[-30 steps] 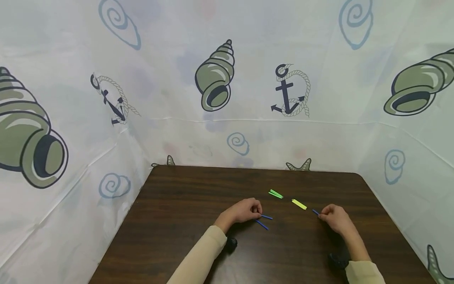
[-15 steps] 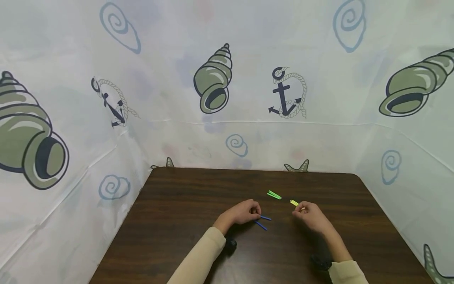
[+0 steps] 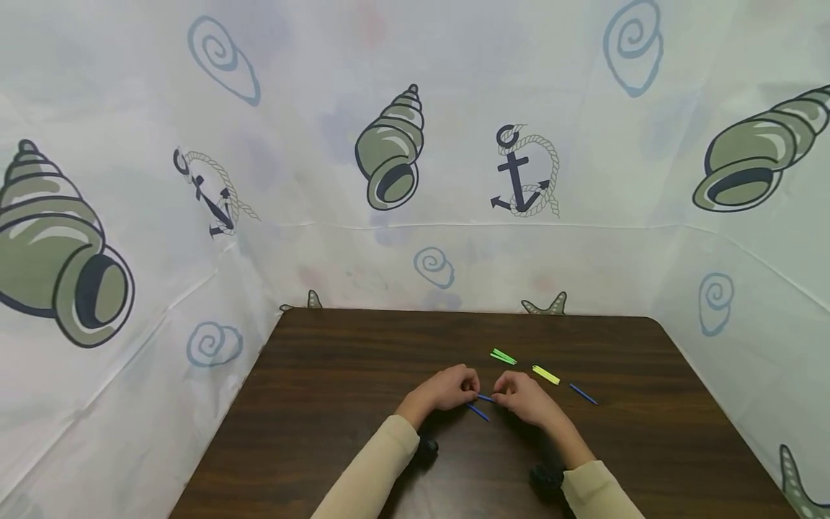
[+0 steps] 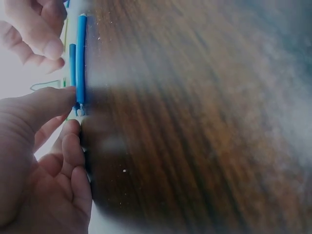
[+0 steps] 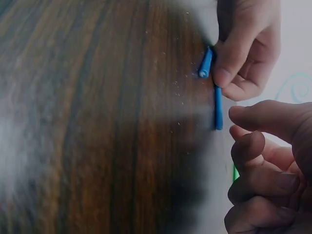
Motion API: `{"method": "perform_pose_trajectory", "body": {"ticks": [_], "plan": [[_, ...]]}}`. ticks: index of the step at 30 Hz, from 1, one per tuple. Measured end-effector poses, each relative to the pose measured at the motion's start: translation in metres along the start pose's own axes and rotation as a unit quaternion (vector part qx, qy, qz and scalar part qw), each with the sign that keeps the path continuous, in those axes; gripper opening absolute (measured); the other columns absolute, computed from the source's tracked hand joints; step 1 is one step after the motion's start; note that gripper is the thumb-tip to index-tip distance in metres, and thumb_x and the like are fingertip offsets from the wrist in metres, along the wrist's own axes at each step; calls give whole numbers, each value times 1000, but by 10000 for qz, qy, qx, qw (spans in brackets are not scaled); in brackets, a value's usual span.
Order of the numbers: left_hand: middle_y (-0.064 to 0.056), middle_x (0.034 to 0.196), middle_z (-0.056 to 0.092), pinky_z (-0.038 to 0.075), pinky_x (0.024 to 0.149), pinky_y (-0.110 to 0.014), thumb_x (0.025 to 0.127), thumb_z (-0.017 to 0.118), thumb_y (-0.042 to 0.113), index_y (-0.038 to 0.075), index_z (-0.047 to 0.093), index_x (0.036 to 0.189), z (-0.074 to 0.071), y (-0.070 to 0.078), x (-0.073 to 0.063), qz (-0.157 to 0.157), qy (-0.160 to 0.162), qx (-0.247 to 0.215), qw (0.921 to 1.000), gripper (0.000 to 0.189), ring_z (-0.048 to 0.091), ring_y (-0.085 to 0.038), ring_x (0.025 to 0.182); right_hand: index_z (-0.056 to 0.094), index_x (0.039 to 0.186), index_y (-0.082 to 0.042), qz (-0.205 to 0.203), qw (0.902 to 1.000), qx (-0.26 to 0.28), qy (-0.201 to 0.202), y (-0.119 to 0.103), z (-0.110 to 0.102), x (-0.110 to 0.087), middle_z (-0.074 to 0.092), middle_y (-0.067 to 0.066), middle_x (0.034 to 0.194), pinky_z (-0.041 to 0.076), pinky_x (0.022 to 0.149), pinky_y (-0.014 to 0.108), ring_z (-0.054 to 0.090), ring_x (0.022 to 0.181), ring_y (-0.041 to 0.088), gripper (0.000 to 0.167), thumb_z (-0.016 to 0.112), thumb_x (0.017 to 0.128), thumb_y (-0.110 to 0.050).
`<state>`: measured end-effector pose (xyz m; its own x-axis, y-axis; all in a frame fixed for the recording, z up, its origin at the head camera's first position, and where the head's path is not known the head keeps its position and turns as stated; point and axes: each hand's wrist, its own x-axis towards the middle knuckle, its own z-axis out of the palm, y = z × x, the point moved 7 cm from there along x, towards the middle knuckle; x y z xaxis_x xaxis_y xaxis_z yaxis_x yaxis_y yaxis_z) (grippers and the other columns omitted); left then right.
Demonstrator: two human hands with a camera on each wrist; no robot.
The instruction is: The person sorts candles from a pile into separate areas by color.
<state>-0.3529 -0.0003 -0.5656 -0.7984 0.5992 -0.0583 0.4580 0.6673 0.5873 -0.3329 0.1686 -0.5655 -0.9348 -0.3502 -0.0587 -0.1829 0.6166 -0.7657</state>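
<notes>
In the head view my left hand [image 3: 447, 388] is over the middle of the table, pinching one end of a thin blue stick [image 3: 485, 398] between thumb and finger. A second blue stick [image 3: 478, 412] lies at an angle just in front; the left wrist view shows this nearer blue stick [image 4: 81, 58] with a pale tip. My right hand [image 3: 524, 396] hovers by the held stick's free end. In the right wrist view its thumb and fingers [image 5: 258, 146] stand apart, with a small gap to the blue stick [image 5: 218, 109].
A third blue stick [image 3: 583, 393] lies to the right on the dark wood table [image 3: 337, 360]. Behind the hands are a bundle of yellow sticks [image 3: 545, 375] and several green sticks [image 3: 503, 357]. A white sheet [image 3: 311, 144] printed with shells and anchors surrounds the table.
My right hand has let go of the rightmost blue stick and moved left, past the yellow sticks, to the stick at my left hand. The left hand has stayed in place.
</notes>
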Motion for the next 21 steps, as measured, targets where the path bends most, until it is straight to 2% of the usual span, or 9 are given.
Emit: {"method": "perform_pose_trajectory", "body": {"ticks": [11,21], "plan": [[7,93,60,48,74,-24,105,71,18,16,71,101,-1,1,3,-161,-136,-180,9996,5,54,-6,79,71,95,-7,234,9996,-9,128,0,4,2,59,0,71,41,55,27,51,61,14,6,76,98,-9],[8,92,61,49,74,-24,106,70,20,17,71,103,1,0,1,-79,-80,-91,9999,5,54,-5,78,72,89,-7,304,9995,-115,43,-5,5,2,59,0,72,42,59,29,51,63,14,9,74,98,-8]]}}
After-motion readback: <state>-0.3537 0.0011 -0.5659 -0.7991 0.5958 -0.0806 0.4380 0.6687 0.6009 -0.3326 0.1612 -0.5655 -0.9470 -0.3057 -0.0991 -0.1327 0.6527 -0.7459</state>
